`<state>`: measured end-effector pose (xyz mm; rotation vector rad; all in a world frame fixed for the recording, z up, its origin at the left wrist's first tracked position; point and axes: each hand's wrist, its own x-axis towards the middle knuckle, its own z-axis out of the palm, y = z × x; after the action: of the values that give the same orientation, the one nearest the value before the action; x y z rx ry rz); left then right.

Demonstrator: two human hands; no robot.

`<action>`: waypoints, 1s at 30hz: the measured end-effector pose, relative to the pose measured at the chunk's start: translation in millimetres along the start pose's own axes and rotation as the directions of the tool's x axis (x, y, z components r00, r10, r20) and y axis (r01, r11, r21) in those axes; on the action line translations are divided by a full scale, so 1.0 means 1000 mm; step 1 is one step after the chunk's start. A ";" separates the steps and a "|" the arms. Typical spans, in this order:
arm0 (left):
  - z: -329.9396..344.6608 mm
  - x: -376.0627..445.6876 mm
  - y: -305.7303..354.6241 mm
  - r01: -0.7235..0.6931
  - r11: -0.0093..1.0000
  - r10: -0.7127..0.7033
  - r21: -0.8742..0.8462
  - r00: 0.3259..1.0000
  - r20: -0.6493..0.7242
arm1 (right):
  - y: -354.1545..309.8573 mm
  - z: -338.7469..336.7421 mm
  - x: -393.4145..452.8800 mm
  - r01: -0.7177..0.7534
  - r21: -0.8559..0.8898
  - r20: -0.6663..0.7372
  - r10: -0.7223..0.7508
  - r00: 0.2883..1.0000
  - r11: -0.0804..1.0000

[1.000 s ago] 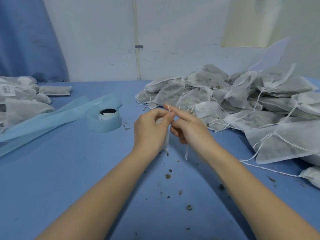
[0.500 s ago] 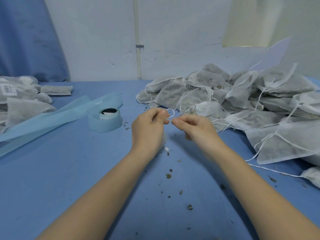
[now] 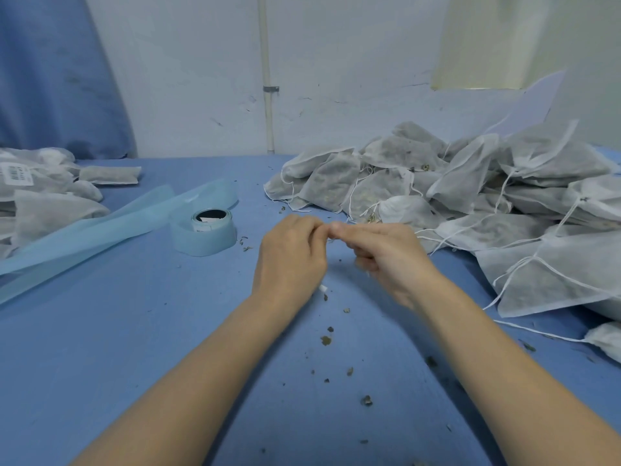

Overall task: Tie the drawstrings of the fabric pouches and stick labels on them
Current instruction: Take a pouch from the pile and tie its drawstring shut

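Head view: both hands meet at the centre of the frame over the blue table (image 3: 100, 364). The left hand (image 3: 289, 257) has its fingers curled in, thumb and forefinger pressed together at the tip; the right hand (image 3: 386, 253) is curled likewise, its fingertips touching the left's. They seem to pinch a drawstring between them, though motion blur hides the cord itself. A small white corner of a pouch (image 3: 323, 288) peeks out under the left palm.

Right of the hands, a heap of untied pouches (image 3: 470, 196) fills the middle and upper right, its loose strings trailing to just beside the right wrist. At centre left stands a label roll (image 3: 203, 232), its pale blue backing strip (image 3: 84, 237) running off the left edge. Finished pouches (image 3: 43, 190) lie at the far left, one bearing a white label (image 3: 16, 174). Open tabletop, speckled with dark crumbs (image 3: 326, 340), spreads across the lower left and between the forearms.

Half a second ago a small white loop stood visible between the fingertips with a gap between the hands; now the tips are closed together and the loop is gone from sight.
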<state>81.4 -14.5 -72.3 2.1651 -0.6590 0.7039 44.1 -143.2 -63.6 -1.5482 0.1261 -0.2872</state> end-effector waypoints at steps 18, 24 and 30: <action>0.000 -0.009 0.016 0.071 0.910 -0.080 -0.409 0.997 -0.005 | -0.012 0.000 -0.005 -0.332 0.601 0.209 0.258 0.943 0.727; 0.001 -0.010 0.016 -0.105 0.968 0.040 -0.228 0.961 -0.272 | -0.013 0.001 -0.006 -0.251 0.523 0.148 0.204 0.968 0.815; 0.000 -0.007 0.011 -0.251 0.962 0.273 0.107 0.878 -0.394 | -0.013 0.000 -0.014 0.129 -0.132 -0.083 -0.141 0.987 0.983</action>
<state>69.6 -19.3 -71.7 1.9036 -0.7195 1.2881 29.1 -139.9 -52.3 -1.6726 0.1127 -0.4659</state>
